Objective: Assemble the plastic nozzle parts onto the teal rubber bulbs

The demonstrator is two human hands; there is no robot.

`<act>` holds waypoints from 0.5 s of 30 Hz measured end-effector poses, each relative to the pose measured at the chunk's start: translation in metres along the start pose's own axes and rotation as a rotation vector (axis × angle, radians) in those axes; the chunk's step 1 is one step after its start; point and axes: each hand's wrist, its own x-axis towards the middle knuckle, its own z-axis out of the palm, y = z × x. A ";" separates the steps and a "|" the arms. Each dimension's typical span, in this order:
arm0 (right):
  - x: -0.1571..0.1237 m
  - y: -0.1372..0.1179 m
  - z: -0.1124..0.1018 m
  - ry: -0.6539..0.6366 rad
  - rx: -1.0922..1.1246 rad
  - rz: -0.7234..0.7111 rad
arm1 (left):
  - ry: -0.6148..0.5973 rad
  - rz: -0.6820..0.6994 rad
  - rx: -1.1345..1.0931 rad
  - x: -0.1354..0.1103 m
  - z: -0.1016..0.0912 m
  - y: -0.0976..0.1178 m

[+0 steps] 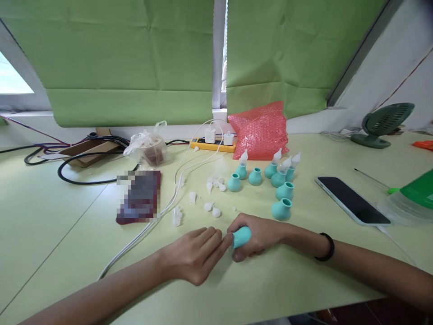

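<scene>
Nearest the camera, two bare forearms (101,290), stretched over the near side of the counter (189,302). Between their ends, a teal bulb (242,237), slightly tilted above the counter, gripped in the right hand (262,232) between thumb and bent fingers. Against its left end, the left hand (194,255), fingers curled, forefinger pressed to the bulb; impossible to tell whether pinching anything small there. Probably light, soft and springy, perhaps a little slippery; unlikely to break, but easy to dent under a hard squeeze. Best held around the rounded body, with the narrower neck left uncovered. Farther off, slightly right, similar standing bulbs (280,210), some with translucent tips (278,156) upright in their necks. To the left of those, loose tips (216,212) scattered near white cables (174,194). At right, a dark-screened phone (352,201); beyond, a pink bubble-wrap bag (259,135).
</scene>
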 end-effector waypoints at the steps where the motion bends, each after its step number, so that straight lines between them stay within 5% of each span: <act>1: 0.000 0.000 0.000 0.012 0.038 -0.024 | -0.002 -0.048 -0.023 -0.001 0.001 -0.003; 4: 0.001 0.000 0.002 0.051 0.122 -0.104 | 0.057 -0.283 0.002 -0.002 0.006 -0.015; 7: 0.003 0.001 0.004 0.083 0.162 -0.132 | -0.048 -0.501 -0.013 -0.003 0.011 -0.024; 11: 0.007 0.004 0.007 0.189 0.207 -0.184 | -0.214 -0.581 0.010 -0.004 0.016 -0.030; 15: 0.008 0.005 0.014 0.375 0.161 -0.230 | -0.238 -0.631 -0.012 -0.005 0.018 -0.030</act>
